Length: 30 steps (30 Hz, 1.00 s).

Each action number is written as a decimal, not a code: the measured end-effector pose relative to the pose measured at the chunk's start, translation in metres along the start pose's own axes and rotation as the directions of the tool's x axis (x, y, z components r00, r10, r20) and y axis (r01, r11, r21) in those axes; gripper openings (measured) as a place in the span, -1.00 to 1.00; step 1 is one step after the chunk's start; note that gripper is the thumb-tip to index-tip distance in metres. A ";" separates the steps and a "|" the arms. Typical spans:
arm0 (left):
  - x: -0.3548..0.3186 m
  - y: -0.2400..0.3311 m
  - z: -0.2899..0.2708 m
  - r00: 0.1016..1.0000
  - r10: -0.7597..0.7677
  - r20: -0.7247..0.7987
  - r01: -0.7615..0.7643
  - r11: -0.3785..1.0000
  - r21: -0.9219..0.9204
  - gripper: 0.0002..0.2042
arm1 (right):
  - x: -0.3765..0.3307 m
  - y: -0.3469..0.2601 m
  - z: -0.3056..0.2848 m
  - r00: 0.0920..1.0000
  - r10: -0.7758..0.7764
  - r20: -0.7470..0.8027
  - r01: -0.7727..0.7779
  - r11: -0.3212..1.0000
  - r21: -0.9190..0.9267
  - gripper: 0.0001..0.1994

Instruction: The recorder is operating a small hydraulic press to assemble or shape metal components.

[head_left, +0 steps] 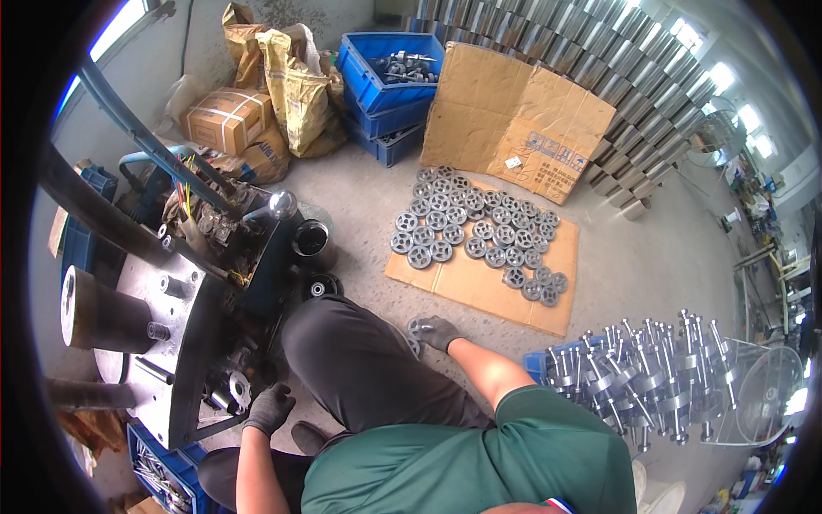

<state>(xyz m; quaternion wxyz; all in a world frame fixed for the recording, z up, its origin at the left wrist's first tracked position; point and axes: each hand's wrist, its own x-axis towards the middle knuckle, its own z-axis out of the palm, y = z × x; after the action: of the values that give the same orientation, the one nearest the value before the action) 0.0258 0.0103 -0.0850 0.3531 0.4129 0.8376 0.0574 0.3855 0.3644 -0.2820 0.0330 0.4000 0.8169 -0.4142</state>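
A machine [184, 343] with a pale metal plate and thick cylinders fills the left side, close to the left hand [271, 409]; a dark round container [312, 240] stands beside it. Behind are sacks [295, 94], a strapped carton [224, 120] and stacked blue crates [364, 81]. Grey spoked wheels [419, 256] lie crowded on a flat cardboard sheet [522, 304], with an upright folded cardboard [471, 107] behind them and rows of shiny metal tubes [634, 77] beyond. At right, rods fitted with rollers [655, 381] stand massed together. The person's dark-trousered knee [330, 343] rises between the two hands

Both hands wear dark grey gloves. The right arm reaches forward from a green sleeve, and the right hand [438, 332] meets a single spoked wheel [414, 346] near the knee, apart from the crowded ones; its fingers lie over the wheel, though I cannot tell whether they pinch it. The left hand is near the machine's lower edge, fingers bent and close together; whether they grip anything cannot be told

The upright cardboard bears dark printed characters, blue symbols and a small white label, too small to read reliably
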 end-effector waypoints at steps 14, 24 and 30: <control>-0.001 -0.018 0.007 0.999 -0.053 0.009 0.053 0.998 -0.018 -0.56 | 0.028 -0.034 0.011 0.973 0.114 -0.203 -0.171 0.940 -0.295 -0.47; -0.002 0.001 -0.009 0.999 -0.046 0.025 0.046 0.999 0.006 -0.53 | 0.055 -0.039 0.035 0.986 0.154 -0.060 -0.164 0.887 -0.432 -0.62; -0.002 0.004 -0.012 1.000 -0.001 0.002 0.001 0.998 0.055 -0.53 | 0.034 -0.035 0.025 0.985 0.166 -0.047 -0.168 0.857 -0.488 -0.56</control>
<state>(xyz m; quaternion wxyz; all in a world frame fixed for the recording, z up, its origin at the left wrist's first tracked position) 0.0214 0.0137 -0.0732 0.3424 0.4223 0.8386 0.0336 0.3319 0.3560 -0.2889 0.1675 0.4486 0.8574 -0.1885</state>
